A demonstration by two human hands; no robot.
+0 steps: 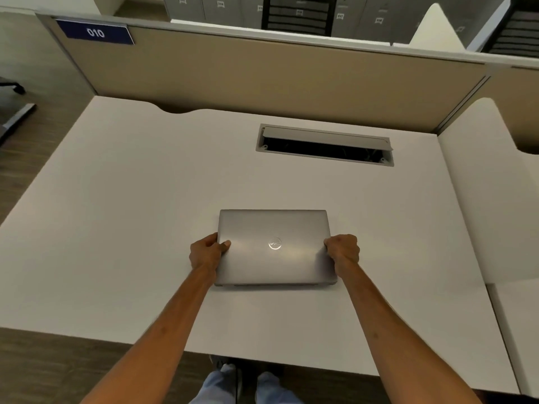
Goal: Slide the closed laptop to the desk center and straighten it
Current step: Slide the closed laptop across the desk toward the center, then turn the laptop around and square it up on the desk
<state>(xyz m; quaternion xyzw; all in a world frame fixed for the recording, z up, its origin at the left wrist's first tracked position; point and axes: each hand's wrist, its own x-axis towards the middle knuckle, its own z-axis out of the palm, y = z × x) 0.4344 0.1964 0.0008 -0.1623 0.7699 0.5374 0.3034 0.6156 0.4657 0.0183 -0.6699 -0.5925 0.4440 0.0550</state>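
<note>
- The closed laptop (275, 247) lies flat on the white desk (116, 228), roughly midway between the desk's left and right edges and nearer your side than the far side.
- Its lid is shut, silver-grey, with a round logo (274, 243) at the centre of the lid.
- Its front and back edges run close to parallel with the desk's near edge, so it looks nearly square to you.
- Your left hand (207, 252) grips the laptop's left edge: the thumb lies on top of the lid and the fingers curl round the side, touching it.
- Your right hand (343, 249) grips the right edge, fingers curled tight round the side; the thumb is hidden, so you cannot tell where it sits.
- Both forearms reach in from the bottom of the view, one on each side of the laptop.
- Beyond the laptop, set into the desk and a little to the right, is a cable tray opening (325, 145) with its flap lifted; it is well apart from the laptop.
- A beige partition (262, 74) stands along the desk's far edge, with a blue sign (95, 32) reading 010 at its upper left.
- The desk surface around the laptop is bare white.
</note>
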